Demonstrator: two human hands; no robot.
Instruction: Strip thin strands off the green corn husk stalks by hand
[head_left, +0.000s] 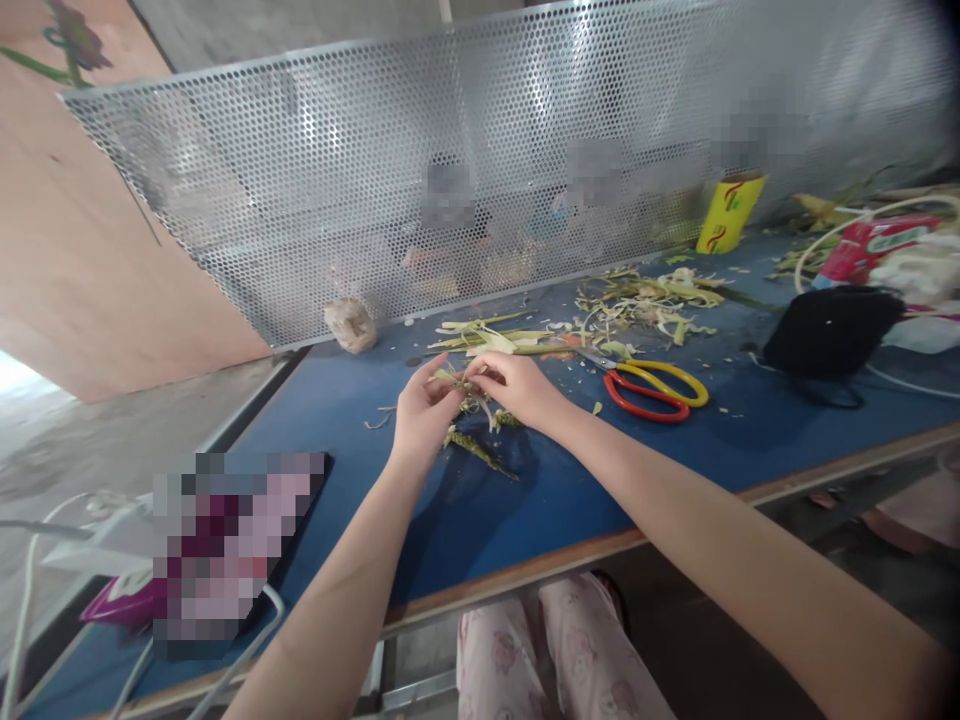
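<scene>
Over the middle of the blue table point(525, 500), my left hand point(422, 408) and my right hand point(517, 385) meet, both pinched on a small bunch of green plant strips point(471, 390). Thin green stalks point(480, 452) hang from the bunch down to the table. The fingers of both hands are closed round the strips. Red and yellow scissors point(652, 385) lie just to the right of my right hand.
Peeled green and pale strips point(645, 300) are scattered behind my hands. A perforated metal screen point(480, 160) stands along the table's far edge, with a beige lump point(350, 325) at its foot. A yellow cup point(730, 212), a black pouch point(829, 330) and packets lie right. A pixelated device point(225, 540) with white cables sits left.
</scene>
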